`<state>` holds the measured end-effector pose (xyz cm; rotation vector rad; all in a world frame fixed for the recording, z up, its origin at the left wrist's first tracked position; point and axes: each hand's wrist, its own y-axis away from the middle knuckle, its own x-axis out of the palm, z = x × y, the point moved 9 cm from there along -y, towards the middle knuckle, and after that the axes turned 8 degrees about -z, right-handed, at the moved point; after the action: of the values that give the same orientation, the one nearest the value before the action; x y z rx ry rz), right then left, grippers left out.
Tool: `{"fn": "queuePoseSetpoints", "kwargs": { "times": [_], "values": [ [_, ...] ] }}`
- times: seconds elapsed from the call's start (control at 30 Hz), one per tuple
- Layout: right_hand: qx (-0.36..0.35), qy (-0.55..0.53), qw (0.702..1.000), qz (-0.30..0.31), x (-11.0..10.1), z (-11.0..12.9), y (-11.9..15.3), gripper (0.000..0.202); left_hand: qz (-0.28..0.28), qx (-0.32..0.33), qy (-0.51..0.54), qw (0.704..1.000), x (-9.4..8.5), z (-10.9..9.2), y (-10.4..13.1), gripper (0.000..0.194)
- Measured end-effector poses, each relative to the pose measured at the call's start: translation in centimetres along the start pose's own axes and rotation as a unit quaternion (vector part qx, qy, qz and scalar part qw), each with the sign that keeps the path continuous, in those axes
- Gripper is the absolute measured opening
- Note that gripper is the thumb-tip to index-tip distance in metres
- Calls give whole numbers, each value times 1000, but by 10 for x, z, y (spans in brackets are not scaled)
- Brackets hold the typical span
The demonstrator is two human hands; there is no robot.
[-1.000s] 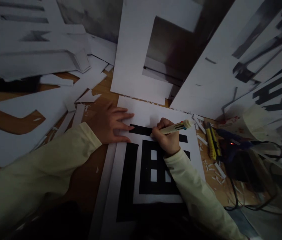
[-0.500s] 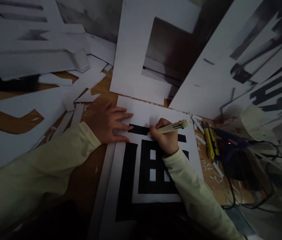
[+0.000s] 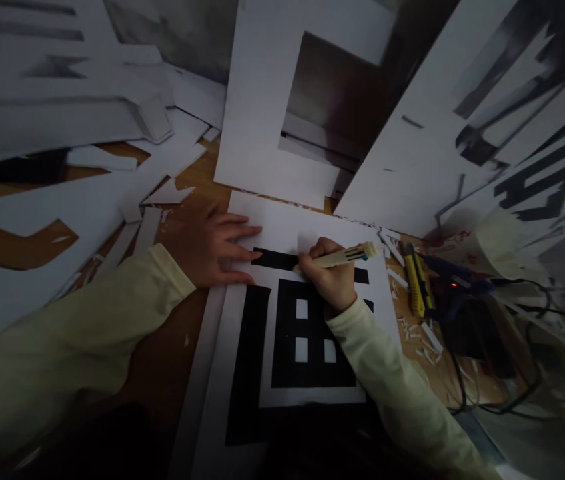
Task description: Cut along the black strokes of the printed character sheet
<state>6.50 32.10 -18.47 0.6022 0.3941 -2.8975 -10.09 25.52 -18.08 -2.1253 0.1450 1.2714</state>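
Observation:
A multicolour pen (image 3: 345, 257) with a pale barrel is pinched in my right hand (image 3: 333, 280). Its tip end is down near the lower edge of a black bar on the white board (image 3: 277, 220). Spread fingers of my left hand (image 3: 217, 248) lie flat over the board's left edge, fingertips by the left end of that bar. Below, black paper shapes (image 3: 285, 370) form a block with small white windows inside a thick black frame. My right hand and forearm cover part of these shapes.
Right of the board lie a yellow box cutter (image 3: 416, 283), a dark blue glue gun (image 3: 455, 277) with a red light, cables and white scraps (image 3: 429, 339). White cut-out panels (image 3: 252, 133) stand behind. Cut white boards (image 3: 87, 200) cover the table's left side.
The whole view has shifted slightly, so things sit a little further left. My right hand and the pen have barely moved over the board; my left hand stays flat.

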Motion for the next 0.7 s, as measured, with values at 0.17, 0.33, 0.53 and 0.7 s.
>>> {"fn": "queuePoseSetpoints", "kwargs": {
  "times": [0.17, 0.33, 0.53, 0.7],
  "values": [
    [-14, -13, 1000, -3, 0, 4, 0, 28, 15, 0, -5, 1000, 0, -1, -1, 35],
    [-18, -17, 1000, -10, -2, 3, 0, 29, 22, -17, -5, 1000, 1, 1, -1, 34],
    [-16, -23, 1000, -9, -2, -2, 1, 28, 25, -22, -9, 999, 2, 2, 0, 32],
    [-8, -41, 999, 6, 0, -6, 3, 30, 4, 4, -10, 1000, -1, -1, -1, 31]
  ]
}}
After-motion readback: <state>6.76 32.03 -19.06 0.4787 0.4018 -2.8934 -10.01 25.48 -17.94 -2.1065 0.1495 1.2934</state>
